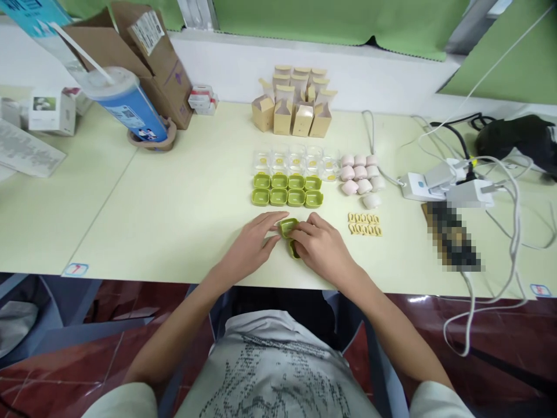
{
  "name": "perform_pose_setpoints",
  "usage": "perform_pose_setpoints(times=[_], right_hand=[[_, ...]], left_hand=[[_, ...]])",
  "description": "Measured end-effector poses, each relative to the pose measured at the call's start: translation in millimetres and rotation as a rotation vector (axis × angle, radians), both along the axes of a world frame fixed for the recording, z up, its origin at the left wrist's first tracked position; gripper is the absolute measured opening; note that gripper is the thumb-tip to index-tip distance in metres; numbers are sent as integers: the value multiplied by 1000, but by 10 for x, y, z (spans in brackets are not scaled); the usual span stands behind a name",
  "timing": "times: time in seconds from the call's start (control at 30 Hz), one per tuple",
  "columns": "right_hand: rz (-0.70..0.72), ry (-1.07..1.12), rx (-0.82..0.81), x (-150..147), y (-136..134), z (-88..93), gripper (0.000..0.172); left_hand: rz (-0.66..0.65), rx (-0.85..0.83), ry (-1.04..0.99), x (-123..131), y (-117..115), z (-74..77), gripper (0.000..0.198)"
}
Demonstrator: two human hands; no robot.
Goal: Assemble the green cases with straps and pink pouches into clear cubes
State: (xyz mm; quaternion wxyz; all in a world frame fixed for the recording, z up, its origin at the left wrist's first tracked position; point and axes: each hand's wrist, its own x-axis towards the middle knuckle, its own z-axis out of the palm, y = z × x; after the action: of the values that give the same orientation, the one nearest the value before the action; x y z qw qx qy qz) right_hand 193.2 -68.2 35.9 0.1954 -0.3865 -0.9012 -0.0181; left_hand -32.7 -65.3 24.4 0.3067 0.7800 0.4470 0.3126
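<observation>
Both my hands meet near the front edge of the pale table (174, 220). My left hand (255, 244) and my right hand (319, 247) are closed on a small green hinged case (288, 231), fingers pinched on its two halves. Beyond them lie two rows of green tray-like cases (287, 190), a row of clear plastic lids (296, 161), a cluster of pink rounded pieces (361, 174) and a small group of yellow clips (364, 224).
Several small tan cartons (293, 104) stand at the back. A blue cup with a straw (126, 104) and a cardboard box (143, 52) are back left. A power strip (418, 187), adapters and tangled cables (513, 220) fill the right.
</observation>
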Motion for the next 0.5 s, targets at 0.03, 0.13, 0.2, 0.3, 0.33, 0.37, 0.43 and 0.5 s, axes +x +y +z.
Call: perform_pose_setpoints(times=[0.03, 0.13, 0.2, 0.3, 0.33, 0.37, 0.43, 0.5], right_hand=[[4, -15, -20, 19, 25, 14, 18], [-17, 45, -56, 272, 114, 144, 21], [-116, 146, -20, 551, 236, 269, 22], [-305, 112, 8, 886, 532, 390, 17], [-327, 72, -10, 937, 641, 396, 17], [-347, 30, -29, 954, 743, 386, 17], [-382, -51, -70, 913, 908, 332, 20], [-403, -105, -108, 827, 1003, 261, 24]], left_hand=[[10, -1, -5, 0, -3, 7, 48], [59, 44, -31, -25, 1, 49, 42], [107, 96, -56, -79, 32, 92, 34], [218, 141, -124, -193, 123, 135, 23], [261, 139, -151, -229, 158, 131, 21], [307, 131, -175, -258, 190, 117, 22], [385, 105, -201, -294, 241, 60, 29], [426, 56, -206, -302, 268, -13, 40]])
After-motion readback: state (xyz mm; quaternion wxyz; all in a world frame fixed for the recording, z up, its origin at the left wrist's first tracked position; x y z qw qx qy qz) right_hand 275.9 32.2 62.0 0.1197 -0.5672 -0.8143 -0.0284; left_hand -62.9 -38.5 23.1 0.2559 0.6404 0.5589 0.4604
